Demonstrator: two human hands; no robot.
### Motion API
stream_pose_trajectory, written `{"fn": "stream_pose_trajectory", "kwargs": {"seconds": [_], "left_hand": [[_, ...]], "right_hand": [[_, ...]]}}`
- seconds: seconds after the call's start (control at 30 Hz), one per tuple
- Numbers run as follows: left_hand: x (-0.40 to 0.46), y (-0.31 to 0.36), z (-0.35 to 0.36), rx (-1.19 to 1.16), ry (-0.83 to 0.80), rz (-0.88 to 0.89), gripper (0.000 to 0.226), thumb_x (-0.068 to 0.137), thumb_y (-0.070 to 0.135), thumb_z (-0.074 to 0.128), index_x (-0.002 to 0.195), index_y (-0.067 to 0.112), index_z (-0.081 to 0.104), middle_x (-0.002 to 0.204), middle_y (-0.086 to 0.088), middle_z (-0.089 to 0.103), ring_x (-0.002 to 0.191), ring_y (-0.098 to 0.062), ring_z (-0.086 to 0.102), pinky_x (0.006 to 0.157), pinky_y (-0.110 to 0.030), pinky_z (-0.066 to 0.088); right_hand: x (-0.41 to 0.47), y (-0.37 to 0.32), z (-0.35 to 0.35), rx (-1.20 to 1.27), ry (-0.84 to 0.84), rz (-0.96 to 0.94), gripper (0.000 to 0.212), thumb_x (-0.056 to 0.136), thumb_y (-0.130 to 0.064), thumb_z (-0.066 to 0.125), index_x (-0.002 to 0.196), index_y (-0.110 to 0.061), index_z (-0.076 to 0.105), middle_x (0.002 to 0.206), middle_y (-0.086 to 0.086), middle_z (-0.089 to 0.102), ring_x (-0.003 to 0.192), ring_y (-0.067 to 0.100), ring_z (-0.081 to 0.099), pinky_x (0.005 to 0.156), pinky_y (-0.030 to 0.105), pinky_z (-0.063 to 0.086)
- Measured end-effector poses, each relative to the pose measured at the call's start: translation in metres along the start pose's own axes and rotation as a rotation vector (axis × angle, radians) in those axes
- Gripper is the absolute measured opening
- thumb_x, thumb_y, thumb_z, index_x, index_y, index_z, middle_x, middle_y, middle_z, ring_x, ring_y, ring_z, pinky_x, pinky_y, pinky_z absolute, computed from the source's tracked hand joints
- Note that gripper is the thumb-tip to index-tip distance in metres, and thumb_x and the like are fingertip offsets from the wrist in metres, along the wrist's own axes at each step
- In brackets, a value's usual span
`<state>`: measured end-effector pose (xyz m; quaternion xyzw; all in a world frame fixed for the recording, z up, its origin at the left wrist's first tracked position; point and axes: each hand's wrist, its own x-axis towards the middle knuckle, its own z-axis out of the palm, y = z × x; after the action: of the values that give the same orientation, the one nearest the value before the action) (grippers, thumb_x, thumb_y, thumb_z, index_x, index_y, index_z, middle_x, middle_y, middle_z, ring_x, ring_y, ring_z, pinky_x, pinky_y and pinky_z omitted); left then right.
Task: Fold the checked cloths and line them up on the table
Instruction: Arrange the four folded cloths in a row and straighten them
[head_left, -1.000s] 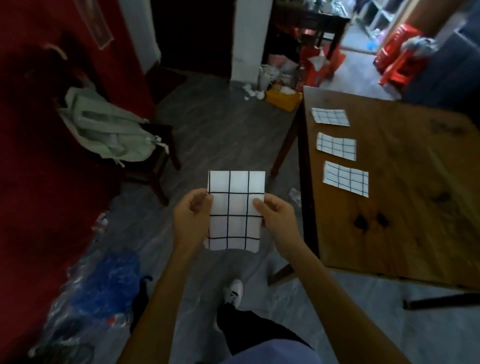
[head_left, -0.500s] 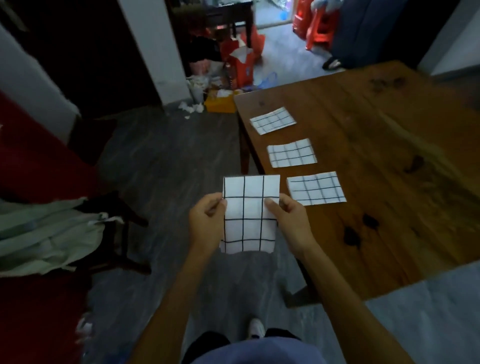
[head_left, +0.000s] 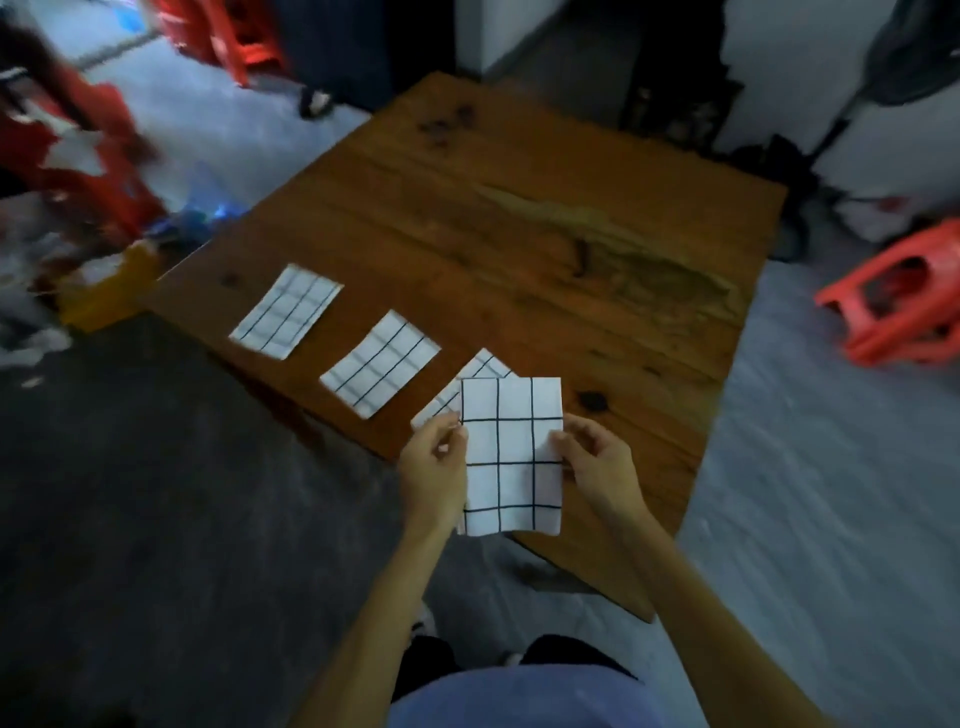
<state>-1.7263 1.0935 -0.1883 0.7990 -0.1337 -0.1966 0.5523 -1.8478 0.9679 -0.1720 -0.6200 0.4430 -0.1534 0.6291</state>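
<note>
I hold a folded white cloth with black checks (head_left: 511, 457) upright in front of me, over the near edge of the wooden table (head_left: 519, 234). My left hand (head_left: 434, 467) pinches its left edge and my right hand (head_left: 597, 467) pinches its right edge. Three folded checked cloths lie in a row along the table's left edge: the far one (head_left: 285, 310), the middle one (head_left: 379, 362), and the near one (head_left: 480, 371), which is mostly hidden behind the held cloth.
A red plastic stool (head_left: 898, 301) lies on the floor to the right of the table. Red stools and clutter (head_left: 88, 156) with a yellow box (head_left: 106, 291) sit at the far left. My legs stand at the table's near corner.
The view has swung right and closer to the table. The held cloth now hangs over the table's near edge, covering part of the nearest laid cloth. Both hands keep their pinch.
</note>
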Motion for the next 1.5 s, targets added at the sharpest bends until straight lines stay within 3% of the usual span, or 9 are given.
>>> {"fn": "stream_pose_trajectory", "kwargs": {"seconds": [0.13, 0.33, 0.43, 0.5, 0.6, 0.83, 1.13, 1.27, 1.5], "left_hand": [[0.027, 0.003, 0.019, 0.081, -0.206, 0.057, 0.023, 0.094, 0.017, 0.056, 0.115, 0.013, 0.064, 0.104, 0.009, 0.062, 0.094, -0.002, 0.057, 0.068, -0.003, 0.045], [0.042, -0.012, 0.060, 0.196, -0.455, 0.077, 0.027, 0.093, 0.016, 0.059, 0.119, 0.011, 0.063, 0.108, 0.004, 0.063, 0.098, -0.006, 0.057, 0.075, -0.007, 0.039], [0.053, -0.026, 0.081, 0.290, -0.506, 0.053, 0.029, 0.093, 0.018, 0.058, 0.121, 0.013, 0.062, 0.115, 0.002, 0.064, 0.106, -0.012, 0.060, 0.080, -0.011, 0.042], [0.061, -0.032, 0.090, 0.328, -0.537, 0.030, 0.031, 0.095, 0.020, 0.056, 0.124, 0.011, 0.060, 0.125, -0.001, 0.061, 0.108, -0.011, 0.058, 0.086, -0.016, 0.043], [0.071, -0.040, 0.097, 0.384, -0.550, 0.031, 0.038, 0.095, 0.024, 0.056, 0.130, 0.011, 0.055, 0.124, -0.002, 0.062, 0.106, -0.010, 0.058, 0.087, -0.019, 0.044], [0.064, -0.055, 0.104, 0.517, -0.572, -0.006, 0.034, 0.094, 0.018, 0.057, 0.127, 0.014, 0.056, 0.114, 0.001, 0.062, 0.101, -0.010, 0.057, 0.082, -0.018, 0.044], [0.067, -0.049, 0.128, 0.492, -0.596, 0.001, 0.032, 0.095, 0.017, 0.056, 0.126, 0.015, 0.057, 0.115, 0.002, 0.063, 0.099, -0.007, 0.055, 0.080, -0.016, 0.045], [0.078, -0.046, 0.114, 0.501, -0.516, 0.003, 0.031, 0.094, 0.016, 0.056, 0.125, 0.017, 0.057, 0.116, 0.004, 0.061, 0.098, -0.005, 0.054, 0.069, -0.008, 0.040], [0.133, -0.053, 0.050, 0.609, -0.299, 0.115, 0.036, 0.092, 0.011, 0.057, 0.128, 0.013, 0.055, 0.131, -0.006, 0.053, 0.125, -0.021, 0.046, 0.093, -0.026, 0.039]], "right_hand": [[-0.006, 0.009, -0.007, 0.023, 0.204, 0.044, 0.015, 0.095, -0.016, 0.058, 0.105, -0.026, 0.065, 0.094, -0.011, 0.070, 0.080, 0.003, 0.068, 0.066, 0.021, 0.056], [-0.006, 0.045, -0.025, 0.048, 0.430, 0.154, 0.018, 0.094, -0.014, 0.060, 0.110, -0.022, 0.064, 0.101, -0.006, 0.071, 0.079, -0.004, 0.065, 0.063, 0.013, 0.051], [0.010, 0.066, -0.031, -0.031, 0.450, 0.244, 0.039, 0.096, -0.022, 0.058, 0.134, -0.021, 0.050, 0.114, -0.010, 0.063, 0.092, -0.006, 0.058, 0.073, 0.009, 0.049], [0.021, 0.080, -0.032, -0.097, 0.436, 0.283, 0.051, 0.096, -0.027, 0.058, 0.144, -0.020, 0.040, 0.126, -0.006, 0.059, 0.111, 0.008, 0.058, 0.091, 0.023, 0.050], [0.033, 0.098, -0.030, -0.281, 0.429, 0.271, 0.055, 0.095, -0.030, 0.060, 0.144, -0.021, 0.039, 0.138, -0.005, 0.052, 0.125, 0.014, 0.050, 0.102, 0.032, 0.045], [0.039, 0.118, -0.002, -0.588, 0.417, 0.163, 0.044, 0.094, -0.022, 0.058, 0.137, -0.018, 0.048, 0.139, 0.004, 0.047, 0.125, 0.021, 0.041, 0.099, 0.031, 0.040], [0.059, 0.116, -0.006, -0.641, 0.465, 0.193, 0.044, 0.095, -0.021, 0.056, 0.137, -0.021, 0.046, 0.144, 0.004, 0.038, 0.123, 0.020, 0.040, 0.087, 0.023, 0.038], [0.055, 0.115, 0.005, -0.683, 0.526, 0.106, 0.043, 0.088, -0.016, 0.063, 0.130, -0.017, 0.052, 0.141, 0.010, 0.043, 0.116, 0.026, 0.047, 0.089, 0.034, 0.044], [0.056, 0.089, 0.061, -0.513, 0.318, -0.105, 0.036, 0.092, -0.010, 0.059, 0.128, -0.016, 0.057, 0.129, 0.002, 0.053, 0.119, 0.015, 0.050, 0.097, 0.021, 0.041]]}}
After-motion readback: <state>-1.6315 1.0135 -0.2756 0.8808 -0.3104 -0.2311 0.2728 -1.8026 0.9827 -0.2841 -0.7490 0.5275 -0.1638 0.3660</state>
